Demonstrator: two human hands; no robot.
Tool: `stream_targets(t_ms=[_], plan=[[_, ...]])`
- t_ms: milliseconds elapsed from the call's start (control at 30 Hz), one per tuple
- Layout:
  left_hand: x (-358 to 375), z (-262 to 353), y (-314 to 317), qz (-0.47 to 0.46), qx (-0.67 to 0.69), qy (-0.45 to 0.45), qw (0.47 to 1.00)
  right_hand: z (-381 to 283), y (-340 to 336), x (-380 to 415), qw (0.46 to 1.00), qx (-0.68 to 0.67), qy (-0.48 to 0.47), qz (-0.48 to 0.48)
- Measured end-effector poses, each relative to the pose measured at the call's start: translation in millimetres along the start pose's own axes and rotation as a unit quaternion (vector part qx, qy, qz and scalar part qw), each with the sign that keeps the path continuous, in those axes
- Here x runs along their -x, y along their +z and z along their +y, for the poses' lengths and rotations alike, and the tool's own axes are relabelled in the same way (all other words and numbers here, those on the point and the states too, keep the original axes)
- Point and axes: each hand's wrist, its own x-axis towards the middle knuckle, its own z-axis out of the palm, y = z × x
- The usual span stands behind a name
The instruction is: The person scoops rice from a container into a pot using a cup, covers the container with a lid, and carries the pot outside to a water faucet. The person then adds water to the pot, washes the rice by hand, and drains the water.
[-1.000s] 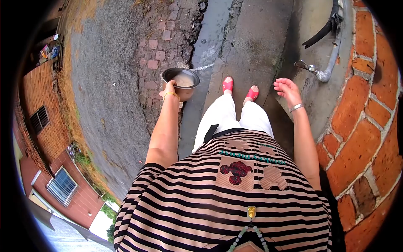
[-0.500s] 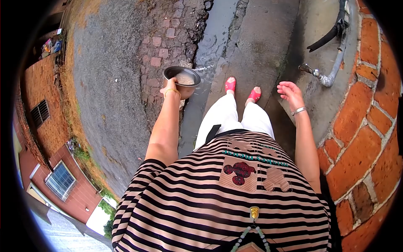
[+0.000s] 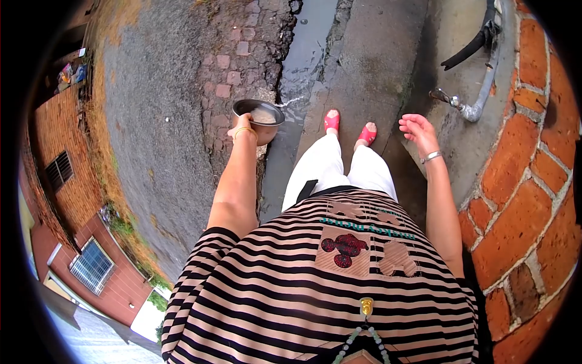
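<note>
My left hand [image 3: 242, 124], with a yellow bangle at the wrist, grips the near rim of a round metal bowl [image 3: 267, 132]. Cloudy, whitish contents [image 3: 262, 116] show inside it; I cannot make out what they are. The bowl is held out over the edge of a water channel [image 3: 296, 64]. A white streak of splashing water shows just beyond its far right rim. My right hand [image 3: 418, 128], wearing a silver bracelet, hangs in the air with loosely bent fingers and holds nothing. Nearest to it is a metal tap [image 3: 447, 97], up and to the right.
My feet in red shoes [image 3: 331, 120] stand on a wet concrete strip [image 3: 376, 67] beside the channel. A black hose [image 3: 470, 53] lies near the tap's pipe. A brick wall [image 3: 512, 176] runs along the right. Broken paving [image 3: 233, 77] and a grey road [image 3: 160, 109] lie left.
The bowl and my left hand have shifted slightly left and down in view. My right hand has barely moved.
</note>
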Motion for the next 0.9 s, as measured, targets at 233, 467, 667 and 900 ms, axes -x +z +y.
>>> stream_targets(t_ms=[233, 467, 667, 900], plan=[[12.4, 4.6, -1.3, -0.01, 0.008, -0.001, 1.0, 3.4, -3.7, -3.8, 1.0, 0.004, 0.006, 0.005], [14.0, 10.2, 6.5, -0.022, 0.021, -0.004, 1.0, -2.2, -4.5, -3.0, 1.0, -0.005, 0.0, 0.002], [12.3, 12.7, 12.8, -0.022, 0.004, -0.002, 1.0, -4.9, -5.7, -2.5, 1.0, 0.004, -0.002, 0.004], [-5.2, 7.9, 32.7, 0.029, -0.004, 0.027, 0.999, -0.6, -9.9, 0.0, 1.0, 0.01, -0.004, 0.01]])
